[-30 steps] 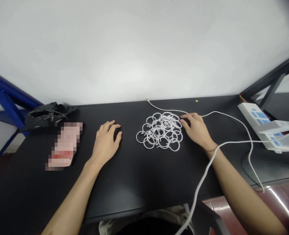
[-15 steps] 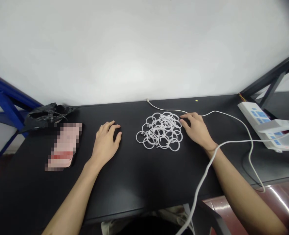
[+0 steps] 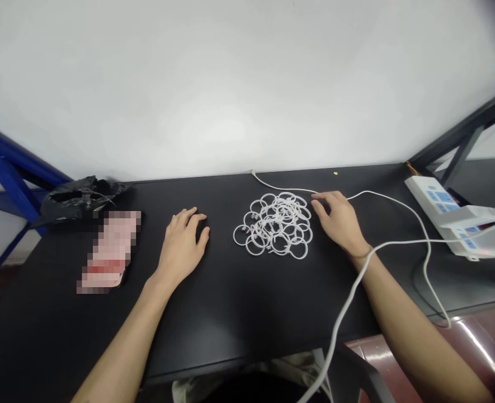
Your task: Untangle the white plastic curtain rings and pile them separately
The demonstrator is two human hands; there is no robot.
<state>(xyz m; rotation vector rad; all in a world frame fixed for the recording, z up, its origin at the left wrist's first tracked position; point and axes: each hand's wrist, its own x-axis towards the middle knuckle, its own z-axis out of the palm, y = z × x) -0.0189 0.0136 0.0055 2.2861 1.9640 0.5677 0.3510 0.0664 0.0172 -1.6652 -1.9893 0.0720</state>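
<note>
A tangled heap of several white plastic rings [image 3: 276, 230] lies on the black table [image 3: 239, 313], a little right of middle. My right hand [image 3: 339, 223] rests just right of the heap, fingers loosely curved and apart, fingertips at the heap's upper right edge, holding nothing. My left hand [image 3: 183, 245] lies palm down on the table left of the heap, fingers relaxed and slightly spread, about a hand's width from the rings.
A white cable [image 3: 398, 244] runs from the table's back edge past my right wrist and off the front. A white power strip [image 3: 457, 215] sits at the right. A blurred pink flat object [image 3: 109, 251] and a crumpled black bag [image 3: 79, 196] lie at the left.
My right hand has lifted its fingers slightly and shifted a touch right, away from the rings. My left hand has stayed put.
</note>
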